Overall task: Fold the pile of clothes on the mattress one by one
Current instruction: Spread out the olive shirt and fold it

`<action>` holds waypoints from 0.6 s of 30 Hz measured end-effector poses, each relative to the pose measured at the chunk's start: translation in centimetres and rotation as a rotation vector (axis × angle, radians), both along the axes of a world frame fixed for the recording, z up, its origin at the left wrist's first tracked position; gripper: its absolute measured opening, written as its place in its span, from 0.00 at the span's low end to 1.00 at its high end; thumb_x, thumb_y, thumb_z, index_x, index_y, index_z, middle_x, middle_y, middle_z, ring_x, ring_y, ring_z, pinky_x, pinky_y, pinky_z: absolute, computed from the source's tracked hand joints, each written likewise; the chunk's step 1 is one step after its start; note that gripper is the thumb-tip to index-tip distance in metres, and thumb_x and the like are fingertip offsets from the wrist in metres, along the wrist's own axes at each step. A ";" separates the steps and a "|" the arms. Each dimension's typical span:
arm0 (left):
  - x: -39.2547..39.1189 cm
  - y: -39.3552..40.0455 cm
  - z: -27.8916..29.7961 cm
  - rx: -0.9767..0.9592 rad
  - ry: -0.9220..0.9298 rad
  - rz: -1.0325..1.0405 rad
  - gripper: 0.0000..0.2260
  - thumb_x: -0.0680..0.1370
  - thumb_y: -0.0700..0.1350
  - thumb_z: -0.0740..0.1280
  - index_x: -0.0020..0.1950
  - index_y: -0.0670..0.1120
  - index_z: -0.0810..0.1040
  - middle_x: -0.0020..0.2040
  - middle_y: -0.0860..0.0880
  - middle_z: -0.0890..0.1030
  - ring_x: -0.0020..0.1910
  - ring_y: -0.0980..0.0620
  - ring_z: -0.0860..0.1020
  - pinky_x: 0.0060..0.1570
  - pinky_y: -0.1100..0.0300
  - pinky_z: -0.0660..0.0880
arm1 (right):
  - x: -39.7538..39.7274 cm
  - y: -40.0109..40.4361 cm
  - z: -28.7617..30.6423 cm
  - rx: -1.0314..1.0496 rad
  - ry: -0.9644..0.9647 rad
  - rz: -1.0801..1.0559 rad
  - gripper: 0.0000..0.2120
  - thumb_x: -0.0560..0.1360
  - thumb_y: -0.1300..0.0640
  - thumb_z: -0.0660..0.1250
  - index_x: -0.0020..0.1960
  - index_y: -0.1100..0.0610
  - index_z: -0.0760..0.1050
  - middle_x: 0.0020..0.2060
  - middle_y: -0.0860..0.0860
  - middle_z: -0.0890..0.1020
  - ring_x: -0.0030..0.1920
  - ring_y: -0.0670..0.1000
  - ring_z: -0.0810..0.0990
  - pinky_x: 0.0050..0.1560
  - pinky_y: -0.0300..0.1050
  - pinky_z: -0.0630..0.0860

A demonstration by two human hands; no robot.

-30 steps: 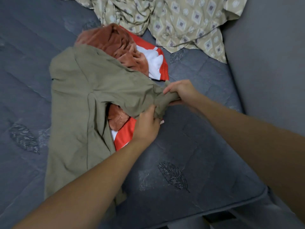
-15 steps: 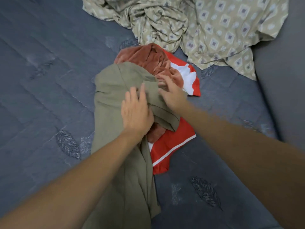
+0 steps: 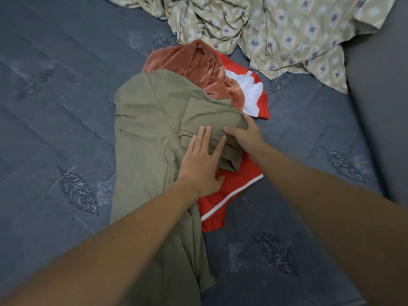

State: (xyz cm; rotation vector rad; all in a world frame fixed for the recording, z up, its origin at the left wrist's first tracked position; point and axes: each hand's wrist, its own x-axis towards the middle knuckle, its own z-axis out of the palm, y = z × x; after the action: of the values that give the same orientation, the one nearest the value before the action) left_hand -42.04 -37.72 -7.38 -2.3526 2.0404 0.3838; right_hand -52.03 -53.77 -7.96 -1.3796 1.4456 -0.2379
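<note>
the olive garment (image 3: 152,120) is laid lengthwise on the mattress (image 3: 55,96), its upper part draped over the rest of the pile: a rust-brown plush garment (image 3: 192,65) shows just beyond the olive garment's far edge, and a red and white garment (image 3: 238,186) shows from under its right edge. a sleeve is folded inward across the olive garment's body, and both hands are set on that fold, apparently so that the flap is kept flat and the crease is pressed in. the left hand (image 3: 202,164) is spread palm-down on the fold, fingers apart and clamped on nothing. the right hand (image 3: 245,134) is placed just right of it at the olive garment's right edge, fingers curved over the bunched cloth; whether cloth is actually pinched under them cannot be told. a patterned beige cloth (image 3: 287,32) lies crumpled well beyond the olive garment, at the far side of the mattress, not yet touched. compared with half a second earlier, the hands are found lower and further right on the olive garment, on the turned-in sleeve rather than near its top, and more of the rust-brown plush garment is uncovered. a second earlier the sleeve was stretched out to the right and gripped in both hands; now it is doubled back. by judgement, the first fold of this garment is nearly set and further folds remain.
</note>
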 end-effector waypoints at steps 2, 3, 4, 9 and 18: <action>-1.2 -1.5 -0.1 0.030 -0.034 0.016 0.48 0.75 0.65 0.66 0.85 0.51 0.42 0.83 0.35 0.40 0.83 0.34 0.40 0.81 0.39 0.44 | -0.1 -0.8 0.2 0.059 -0.123 -0.154 0.37 0.70 0.57 0.79 0.76 0.50 0.70 0.68 0.53 0.77 0.65 0.55 0.78 0.66 0.52 0.77; -1.6 -2.2 -0.2 0.038 -0.059 0.027 0.47 0.76 0.65 0.66 0.85 0.52 0.42 0.84 0.35 0.41 0.83 0.33 0.41 0.80 0.37 0.44 | -0.2 -1.2 0.4 0.071 -0.157 -0.204 0.35 0.70 0.60 0.79 0.74 0.51 0.73 0.65 0.52 0.78 0.62 0.54 0.80 0.62 0.49 0.79; -2.0 -2.8 -0.3 0.048 -0.083 0.035 0.47 0.76 0.64 0.66 0.85 0.52 0.42 0.84 0.35 0.42 0.83 0.32 0.42 0.80 0.35 0.45 | -0.2 -1.6 0.4 0.078 -0.192 -0.233 0.32 0.69 0.62 0.79 0.71 0.51 0.75 0.63 0.53 0.80 0.60 0.55 0.82 0.58 0.48 0.81; -2.3 -4.0 -1.0 0.044 -0.133 0.083 0.48 0.76 0.56 0.71 0.85 0.53 0.41 0.84 0.36 0.46 0.82 0.31 0.47 0.78 0.31 0.49 | -0.5 -2.1 0.5 0.087 -0.294 -0.266 0.22 0.68 0.69 0.76 0.56 0.49 0.81 0.59 0.58 0.83 0.59 0.61 0.84 0.60 0.59 0.82; -1.8 -3.0 0.7 -0.123 0.199 0.225 0.38 0.80 0.50 0.63 0.86 0.52 0.47 0.84 0.46 0.57 0.83 0.41 0.53 0.81 0.40 0.50 | 1.1 -1.5 4.9 0.033 -0.331 -0.193 0.13 0.71 0.68 0.73 0.53 0.56 0.84 0.49 0.56 0.86 0.47 0.53 0.84 0.49 0.47 0.84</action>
State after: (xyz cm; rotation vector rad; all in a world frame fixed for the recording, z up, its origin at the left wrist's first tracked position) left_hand -43.83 -40.75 -6.65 -2.7323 1.9292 0.5296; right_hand -50.93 -55.31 -3.02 -1.1132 1.2967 -0.5382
